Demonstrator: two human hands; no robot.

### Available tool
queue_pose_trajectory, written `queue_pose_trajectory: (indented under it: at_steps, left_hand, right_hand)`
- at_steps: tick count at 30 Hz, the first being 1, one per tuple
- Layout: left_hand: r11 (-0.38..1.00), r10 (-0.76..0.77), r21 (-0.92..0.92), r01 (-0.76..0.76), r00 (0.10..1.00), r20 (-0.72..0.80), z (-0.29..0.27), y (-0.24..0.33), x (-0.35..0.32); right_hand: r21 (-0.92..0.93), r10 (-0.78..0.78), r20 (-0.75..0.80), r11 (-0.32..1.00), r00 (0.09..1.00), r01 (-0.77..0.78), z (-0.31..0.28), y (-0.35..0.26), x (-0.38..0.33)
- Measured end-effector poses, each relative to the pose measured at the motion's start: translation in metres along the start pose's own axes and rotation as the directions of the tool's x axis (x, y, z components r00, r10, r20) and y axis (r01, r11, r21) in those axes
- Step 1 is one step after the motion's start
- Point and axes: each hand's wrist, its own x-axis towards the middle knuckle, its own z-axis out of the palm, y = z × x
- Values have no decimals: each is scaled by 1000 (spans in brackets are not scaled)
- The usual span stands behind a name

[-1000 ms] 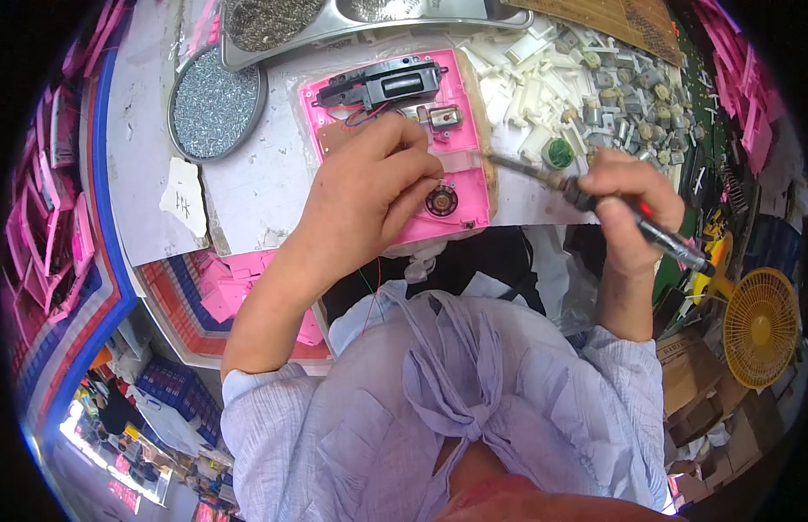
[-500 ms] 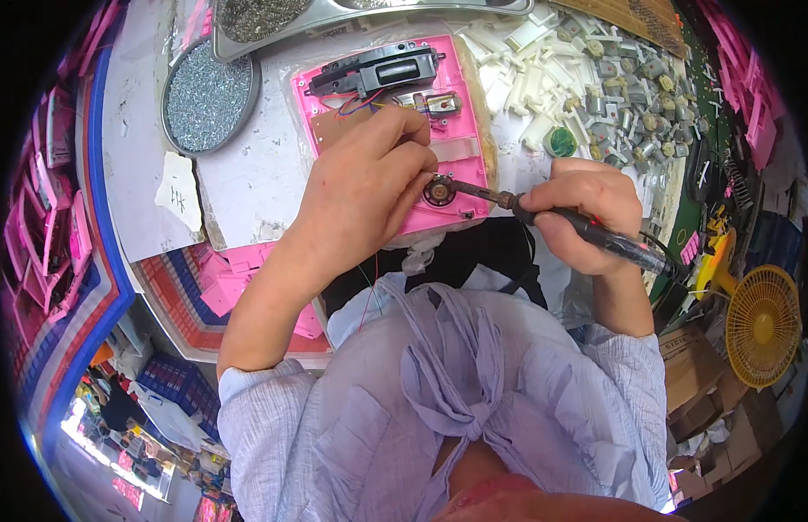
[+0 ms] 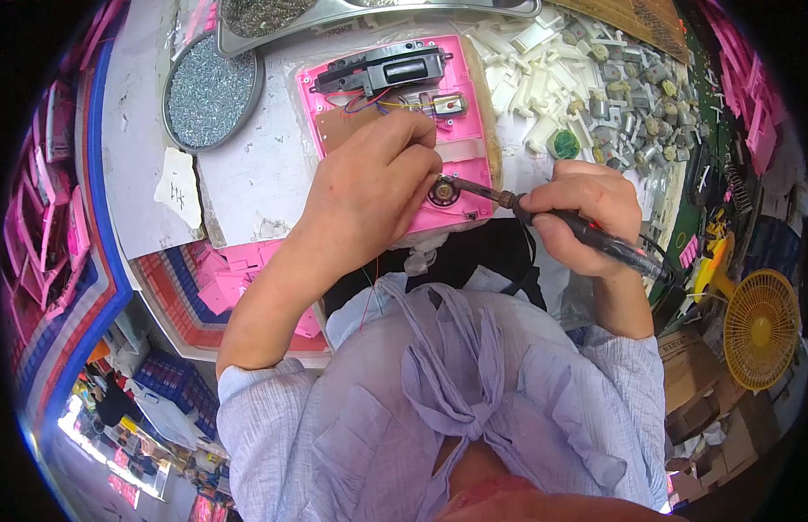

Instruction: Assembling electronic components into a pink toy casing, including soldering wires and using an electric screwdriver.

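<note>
A pink plastic housing (image 3: 472, 174) lies in front of me, with a black mechanism (image 3: 409, 70), a small motor (image 3: 449, 105) and a round speaker (image 3: 443, 192) on it. My right hand (image 3: 588, 217) grips a soldering iron (image 3: 586, 231) by its dark handle. The iron's tip meets the speaker's upper edge, beside my left fingertips. My left hand (image 3: 369, 178) is closed in a pinch there and covers part of a brown board (image 3: 341, 130). Thin red and green wires (image 3: 374, 271) trail out below that hand; their ends at the fingertips are hidden.
A round dish of small screws (image 3: 212, 94) stands at the left, with a metal tray (image 3: 334, 16) behind. White plastic parts (image 3: 530, 83) and small motors (image 3: 634, 109) are heaped at the right, near a green round piece (image 3: 562, 143). A yellow fan (image 3: 761, 329) stands farther right.
The housing and bench things have shifted slightly in the picture. The left hand stays pinched, and the iron's tip is still at the speaker's edge.
</note>
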Motion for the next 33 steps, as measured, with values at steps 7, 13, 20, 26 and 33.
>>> queue_pose_trajectory:
  at_steps: [7,13,20,26,33]
  left_hand:
    - [1000,20,4,-20,1000,-16,0,2,0]
    - [1000,10,13,-10,1000,-2,-1,2,-1]
    - [1000,6,-1,-6,1000,2,0,0,-1]
    - [999,9,-35,-8,1000,19,-2,-2,-3]
    - [999,30,36,-31,999,45,-5,3,0]
  right_hand:
    - [-22,15,-4,1000,1000,-15,1,-5,-1]
    - [24,6,-57,1000,998,-5,-10,-10,-8]
    - [56,30,-116,998,993,-24,-16,-10,-17]
    - [52,29,-104,998,994,-23,-18,-10,-15]
    - [54,27,-86,998,996,-22,-15,-9,-12]
